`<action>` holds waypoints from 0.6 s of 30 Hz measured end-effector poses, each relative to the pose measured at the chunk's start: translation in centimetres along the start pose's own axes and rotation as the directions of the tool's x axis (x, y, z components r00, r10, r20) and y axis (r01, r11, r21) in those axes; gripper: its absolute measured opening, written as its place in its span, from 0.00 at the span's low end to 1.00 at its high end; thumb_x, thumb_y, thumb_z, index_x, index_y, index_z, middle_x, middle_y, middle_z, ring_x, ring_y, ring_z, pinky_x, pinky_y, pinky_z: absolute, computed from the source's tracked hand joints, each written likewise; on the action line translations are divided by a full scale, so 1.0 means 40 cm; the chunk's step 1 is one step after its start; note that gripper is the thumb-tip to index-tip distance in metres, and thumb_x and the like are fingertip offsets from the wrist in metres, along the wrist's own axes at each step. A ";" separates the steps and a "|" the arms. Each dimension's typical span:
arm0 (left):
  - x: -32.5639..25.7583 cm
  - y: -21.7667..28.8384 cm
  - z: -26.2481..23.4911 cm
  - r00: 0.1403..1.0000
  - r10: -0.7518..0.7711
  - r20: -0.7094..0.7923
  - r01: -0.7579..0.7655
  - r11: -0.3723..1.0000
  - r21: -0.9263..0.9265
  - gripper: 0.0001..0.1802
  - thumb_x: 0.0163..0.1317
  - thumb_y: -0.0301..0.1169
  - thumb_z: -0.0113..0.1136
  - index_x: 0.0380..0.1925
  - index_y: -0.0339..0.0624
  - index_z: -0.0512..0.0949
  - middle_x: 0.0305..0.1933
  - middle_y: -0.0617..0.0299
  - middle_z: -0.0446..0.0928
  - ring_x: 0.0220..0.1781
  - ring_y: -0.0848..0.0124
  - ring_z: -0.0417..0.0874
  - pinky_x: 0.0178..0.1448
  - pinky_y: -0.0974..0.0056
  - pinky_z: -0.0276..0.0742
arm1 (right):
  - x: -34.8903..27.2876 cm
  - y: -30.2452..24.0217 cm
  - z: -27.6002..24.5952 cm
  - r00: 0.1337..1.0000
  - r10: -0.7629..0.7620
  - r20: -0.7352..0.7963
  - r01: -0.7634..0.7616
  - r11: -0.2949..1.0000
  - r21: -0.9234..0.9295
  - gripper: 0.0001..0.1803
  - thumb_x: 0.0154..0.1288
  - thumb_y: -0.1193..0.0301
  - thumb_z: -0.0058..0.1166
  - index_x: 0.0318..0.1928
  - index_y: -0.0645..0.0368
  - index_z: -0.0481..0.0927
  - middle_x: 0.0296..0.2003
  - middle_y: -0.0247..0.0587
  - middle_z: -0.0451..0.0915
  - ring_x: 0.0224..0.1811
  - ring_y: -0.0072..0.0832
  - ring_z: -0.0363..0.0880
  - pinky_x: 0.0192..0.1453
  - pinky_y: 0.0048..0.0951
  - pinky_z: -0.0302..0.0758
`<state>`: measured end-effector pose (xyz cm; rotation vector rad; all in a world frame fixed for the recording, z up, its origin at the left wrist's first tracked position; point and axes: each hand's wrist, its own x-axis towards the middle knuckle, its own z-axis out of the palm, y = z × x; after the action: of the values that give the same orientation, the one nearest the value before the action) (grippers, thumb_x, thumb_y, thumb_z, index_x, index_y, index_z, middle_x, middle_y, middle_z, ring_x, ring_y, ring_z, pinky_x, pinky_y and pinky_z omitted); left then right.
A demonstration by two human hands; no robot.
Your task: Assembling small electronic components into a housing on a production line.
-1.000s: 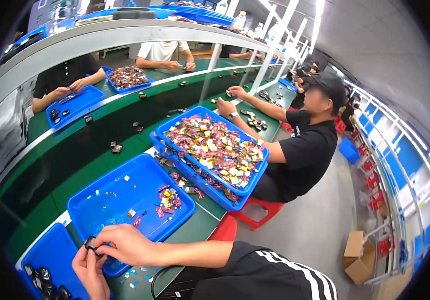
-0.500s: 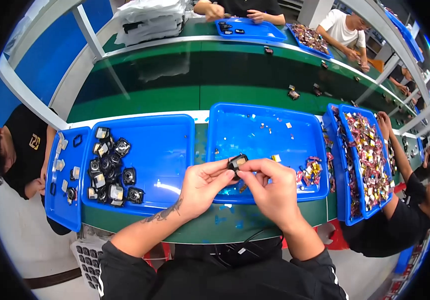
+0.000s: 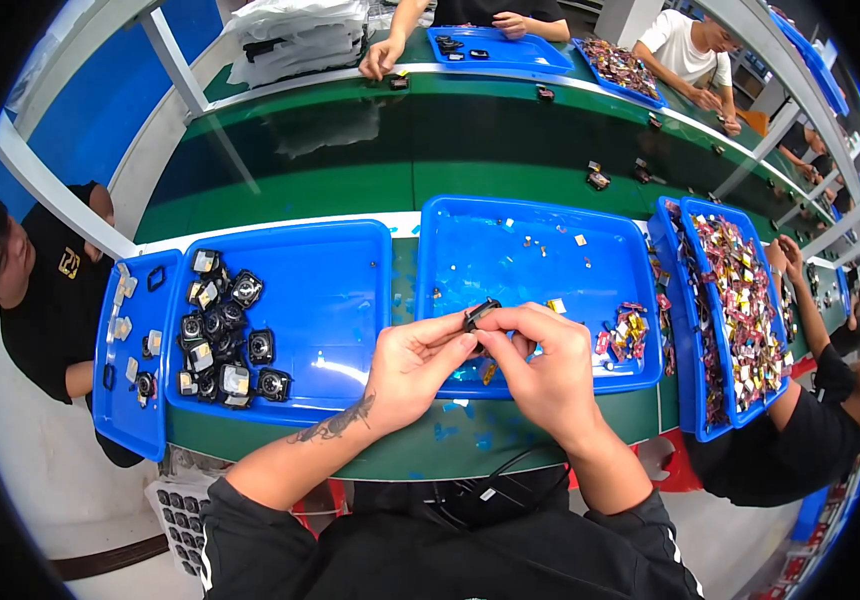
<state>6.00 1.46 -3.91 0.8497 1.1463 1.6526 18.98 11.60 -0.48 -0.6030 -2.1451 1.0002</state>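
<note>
Both my hands meet over the near edge of the middle blue tray (image 3: 540, 212). Pinched between them is a small black square housing (image 3: 482, 313), now tilted almost edge-on. My left hand (image 3: 415, 365) grips its left side with thumb and fingers. On the other side, the fingertips and thumb of my right hand (image 3: 548, 370) press against it, partly hiding it. Inside the middle tray lie small scraps and a pile of pink and yellow pieces (image 3: 627, 338). Several black housings with round centres (image 3: 222, 325) are heaped in the blue tray (image 3: 345, 290) to the left.
Stacked blue trays (image 3: 735, 430) heaped with small colourful parts stand at right. A narrow blue tray (image 3: 130, 425) is at far left. Beyond runs a green belt (image 3: 350, 180) carrying loose parts (image 3: 598, 178). White metal posts (image 3: 175, 65) frame it. Co-workers sit left, right and across.
The housing in my fingers has turned from showing its face to nearly edge-on. Across the belt, a co-worker's hand has come forward beside a dark part. The person at left has shifted.
</note>
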 end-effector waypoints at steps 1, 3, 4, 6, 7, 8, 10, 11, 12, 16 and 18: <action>0.000 -0.001 0.000 1.000 0.001 0.001 -0.001 1.000 0.002 0.18 0.69 0.22 0.53 0.57 0.26 0.72 0.54 0.51 0.78 0.55 0.67 0.80 0.60 0.62 0.79 | 0.000 -0.001 -0.001 1.000 -0.001 -0.002 0.001 1.000 0.001 0.05 0.57 0.78 0.63 0.35 0.61 0.84 0.24 0.39 0.78 0.16 0.23 0.68 0.21 0.26 0.64; -0.001 -0.008 0.000 1.000 0.009 0.005 -0.009 1.000 -0.014 0.18 0.68 0.22 0.53 0.57 0.26 0.72 0.54 0.50 0.78 0.55 0.67 0.80 0.60 0.62 0.78 | 0.001 -0.004 -0.002 0.999 0.034 0.009 -0.034 0.999 0.009 0.05 0.57 0.77 0.63 0.35 0.61 0.84 0.24 0.38 0.79 0.17 0.23 0.68 0.22 0.26 0.65; -0.003 -0.006 0.001 1.000 0.011 0.009 -0.010 1.000 -0.012 0.18 0.68 0.22 0.53 0.57 0.26 0.72 0.54 0.50 0.78 0.55 0.67 0.80 0.60 0.62 0.78 | 0.001 -0.003 -0.002 0.999 0.032 0.005 -0.032 0.999 0.010 0.05 0.57 0.77 0.63 0.35 0.61 0.84 0.24 0.38 0.79 0.17 0.23 0.68 0.22 0.26 0.65; -0.007 -0.004 0.004 1.000 -0.026 -0.006 0.026 1.000 0.003 0.18 0.68 0.22 0.53 0.57 0.26 0.72 0.54 0.50 0.78 0.55 0.67 0.79 0.60 0.63 0.78 | 0.000 0.004 -0.002 0.999 0.042 0.023 -0.044 0.995 0.090 0.05 0.56 0.77 0.63 0.35 0.62 0.84 0.26 0.38 0.80 0.17 0.23 0.68 0.23 0.26 0.66; -0.007 -0.004 0.005 1.000 -0.025 -0.003 0.025 1.000 0.005 0.18 0.68 0.22 0.53 0.57 0.26 0.72 0.54 0.50 0.78 0.55 0.67 0.79 0.60 0.63 0.78 | -0.001 0.007 -0.002 0.999 0.042 0.019 -0.044 0.995 0.089 0.05 0.56 0.77 0.63 0.35 0.62 0.84 0.26 0.38 0.80 0.17 0.23 0.68 0.23 0.26 0.66; -0.007 -0.004 0.006 1.000 -0.026 0.000 0.026 1.000 0.003 0.18 0.68 0.22 0.53 0.57 0.26 0.72 0.54 0.51 0.78 0.54 0.68 0.80 0.60 0.63 0.78 | -0.002 0.011 -0.002 0.999 0.044 0.024 -0.047 0.993 0.104 0.05 0.57 0.77 0.63 0.35 0.62 0.84 0.26 0.39 0.81 0.18 0.22 0.68 0.23 0.25 0.67; -0.008 -0.007 0.004 1.000 -0.027 0.002 0.027 1.000 0.003 0.18 0.68 0.22 0.53 0.57 0.26 0.72 0.54 0.51 0.78 0.54 0.68 0.80 0.60 0.64 0.78 | -0.003 0.012 -0.003 0.999 0.047 0.027 -0.050 0.991 0.121 0.05 0.57 0.77 0.63 0.35 0.63 0.84 0.27 0.39 0.81 0.18 0.22 0.68 0.24 0.25 0.67; -0.008 -0.011 0.001 1.000 -0.013 0.017 0.013 1.000 -0.002 0.19 0.68 0.22 0.53 0.58 0.27 0.72 0.54 0.52 0.77 0.55 0.69 0.79 0.60 0.65 0.77 | -0.002 0.010 -0.004 0.996 0.081 0.047 -0.086 0.988 0.131 0.05 0.57 0.77 0.63 0.35 0.63 0.84 0.27 0.39 0.81 0.18 0.21 0.68 0.24 0.24 0.67; -0.009 -0.014 -0.002 0.999 0.000 0.032 0.000 1.000 -0.006 0.19 0.68 0.22 0.53 0.59 0.28 0.71 0.55 0.54 0.77 0.55 0.71 0.78 0.60 0.67 0.76 | -0.001 0.008 -0.005 0.991 0.115 0.068 -0.124 0.982 0.141 0.05 0.57 0.77 0.63 0.35 0.63 0.84 0.27 0.39 0.81 0.19 0.21 0.69 0.24 0.24 0.67; -0.012 -0.017 0.005 1.000 -0.010 -0.008 0.010 1.000 -0.022 0.19 0.68 0.21 0.53 0.59 0.28 0.71 0.55 0.54 0.77 0.54 0.72 0.79 0.60 0.68 0.76 | 0.002 0.008 -0.009 0.978 0.183 0.102 -0.202 0.953 0.225 0.05 0.57 0.77 0.63 0.35 0.63 0.84 0.27 0.38 0.81 0.19 0.20 0.69 0.25 0.25 0.67; -0.014 -0.020 0.004 1.000 0.013 -0.008 -0.013 0.999 -0.039 0.20 0.68 0.21 0.54 0.59 0.28 0.71 0.54 0.54 0.78 0.54 0.72 0.79 0.60 0.68 0.76 | -0.002 0.013 -0.005 0.983 0.162 0.088 -0.176 0.967 0.186 0.04 0.56 0.77 0.63 0.34 0.61 0.84 0.27 0.37 0.82 0.18 0.20 0.68 0.24 0.24 0.66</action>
<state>6.57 1.09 -4.61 0.8284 1.1126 1.6848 19.24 11.97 -0.82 -0.6719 -2.0521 1.3241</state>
